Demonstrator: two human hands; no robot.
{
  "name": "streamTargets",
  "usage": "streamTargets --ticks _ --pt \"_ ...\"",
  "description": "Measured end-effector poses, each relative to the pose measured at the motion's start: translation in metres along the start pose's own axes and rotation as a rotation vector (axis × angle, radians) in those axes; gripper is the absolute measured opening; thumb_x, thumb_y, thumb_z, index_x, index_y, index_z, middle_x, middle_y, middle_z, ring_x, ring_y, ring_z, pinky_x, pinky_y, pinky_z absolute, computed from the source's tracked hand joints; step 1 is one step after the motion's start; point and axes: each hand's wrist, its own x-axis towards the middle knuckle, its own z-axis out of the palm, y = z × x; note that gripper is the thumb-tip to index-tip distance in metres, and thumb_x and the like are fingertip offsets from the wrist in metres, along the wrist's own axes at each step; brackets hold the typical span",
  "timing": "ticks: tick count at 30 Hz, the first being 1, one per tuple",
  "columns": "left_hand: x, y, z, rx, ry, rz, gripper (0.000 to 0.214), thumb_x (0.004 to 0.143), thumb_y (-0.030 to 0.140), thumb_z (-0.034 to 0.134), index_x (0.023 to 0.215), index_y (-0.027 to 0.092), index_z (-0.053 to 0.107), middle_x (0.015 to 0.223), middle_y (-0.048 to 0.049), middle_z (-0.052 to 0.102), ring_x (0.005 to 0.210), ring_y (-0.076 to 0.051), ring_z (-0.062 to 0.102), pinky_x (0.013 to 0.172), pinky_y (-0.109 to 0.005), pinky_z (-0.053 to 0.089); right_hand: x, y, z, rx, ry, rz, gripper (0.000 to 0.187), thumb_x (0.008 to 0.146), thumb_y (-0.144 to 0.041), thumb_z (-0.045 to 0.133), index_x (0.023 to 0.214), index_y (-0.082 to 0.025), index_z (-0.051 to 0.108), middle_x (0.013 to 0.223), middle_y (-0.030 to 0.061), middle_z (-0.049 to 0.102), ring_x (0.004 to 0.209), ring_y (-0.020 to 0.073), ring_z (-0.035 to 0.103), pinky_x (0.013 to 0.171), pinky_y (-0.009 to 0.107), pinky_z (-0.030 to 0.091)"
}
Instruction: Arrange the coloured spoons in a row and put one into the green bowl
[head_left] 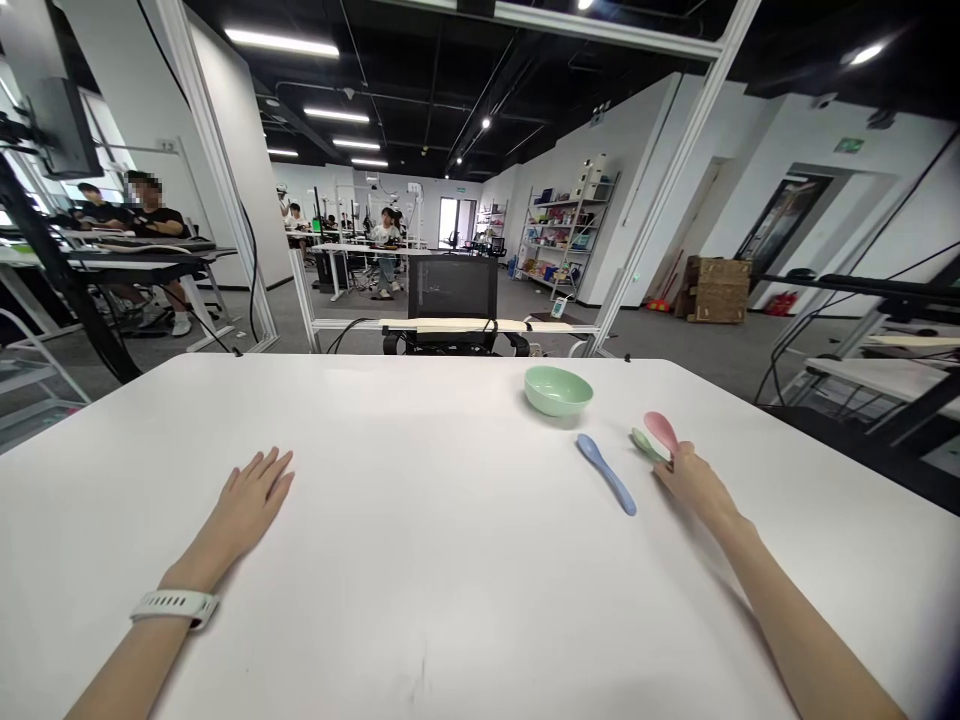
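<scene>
My left hand (251,502) lies flat on the white table (420,520) at the left, fingers stretched out and nothing in them. On the right side, my right hand (697,485) is closed on a pink spoon (660,430), whose bowl points away from me and is tilted up. Under and beside it is a green spoon (645,444); its handle is hidden by my fingers, and I cannot tell whether they touch it. To the left of that hand a blue spoon (606,474) lies on the tabletop. Behind the spoons stands a green bowl (558,391).
A metal frame (660,180) rises around the table's far side. Beyond the far edge stands a black mesh chair (453,287). Shelves (568,230) and a cardboard box (712,290) are farther back. Several people sit at desks in the background.
</scene>
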Motion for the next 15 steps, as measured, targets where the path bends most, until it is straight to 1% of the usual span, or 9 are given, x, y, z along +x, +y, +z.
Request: streamTargets --ticks 4,6,8,12,15 --pt "0.0 0.0 0.0 0.006 -0.006 -0.009 0.078 0.104 0.053 0.019 0.162 0.012 0.052 0.175 -0.0171 0.044 0.165 -0.036 0.037 0.134 -0.063 0.029 0.006 0.01 0.003 0.009 0.015 0.007 0.032 0.101 -0.022 0.051 0.127 -0.004 0.058 0.102 0.023 0.075 0.095 0.0329 0.074 0.072 0.035 0.047" --pt "0.001 -0.001 0.001 0.01 -0.002 -0.013 0.078 0.104 0.053 0.019 0.162 0.013 0.052 0.175 -0.0159 0.044 0.165 -0.035 0.037 0.135 -0.061 0.028 0.009 0.015 0.005 0.029 0.03 0.003 0.031 0.099 -0.021 0.052 0.125 -0.005 0.058 0.1 0.0226 0.075 0.092 0.0328 0.073 0.072 0.035 0.048" --pt "0.001 -0.002 0.003 0.01 0.002 -0.012 0.077 0.104 0.054 0.02 0.162 0.015 0.053 0.175 -0.0149 0.044 0.165 -0.034 0.037 0.135 -0.06 0.029 0.011 0.019 0.007 0.059 0.047 0.001 0.029 0.097 -0.021 0.053 0.122 -0.008 0.058 0.098 0.0206 0.075 0.089 0.0316 0.072 0.072 0.036 0.048" --pt "0.003 -0.005 0.006 0.014 0.008 -0.006 0.078 0.104 0.055 0.019 0.162 0.015 0.053 0.175 -0.0149 0.045 0.165 -0.034 0.038 0.135 -0.059 0.029 0.015 0.025 0.011 0.118 0.065 0.011 0.02 0.095 -0.021 0.055 0.115 -0.017 0.057 0.092 0.0138 0.071 0.083 0.0275 0.07 0.072 0.035 0.048" --pt "0.003 -0.006 0.007 0.009 0.014 -0.004 0.079 0.104 0.055 0.019 0.162 0.015 0.053 0.175 -0.0153 0.045 0.165 -0.035 0.037 0.135 -0.06 0.029 0.017 0.028 0.013 0.16 0.096 0.009 0.015 0.093 -0.02 0.056 0.108 -0.022 0.056 0.087 0.0108 0.069 0.081 0.0271 0.068 0.071 0.035 0.048"
